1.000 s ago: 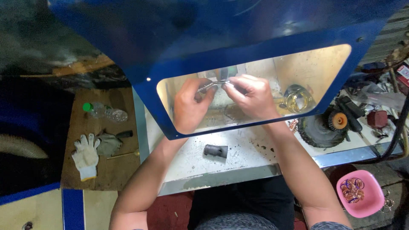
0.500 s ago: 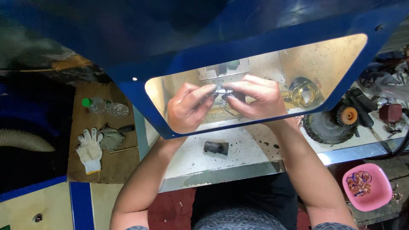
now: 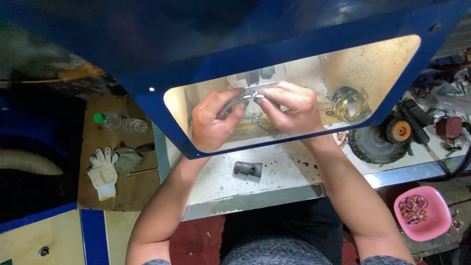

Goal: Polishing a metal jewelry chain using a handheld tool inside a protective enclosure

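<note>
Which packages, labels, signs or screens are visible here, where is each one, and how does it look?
Plastic bottle: lies on its side on the wooden board at the left, above the white gloves; clear body, green cap; a label cannot be made out.
Pink bowl: low at the right, rounded, holding coppery rings.
No signs or screens are in view.

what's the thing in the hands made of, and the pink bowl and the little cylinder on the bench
Bangle held by both hands: looks like textured metal, dull silvery, partly hidden. Pink bowl: probably plastic, smooth, evenly coloured and matte. Small cylinder: seemingly dark grey metal, dull and rough, though its coating is unclear.
</note>
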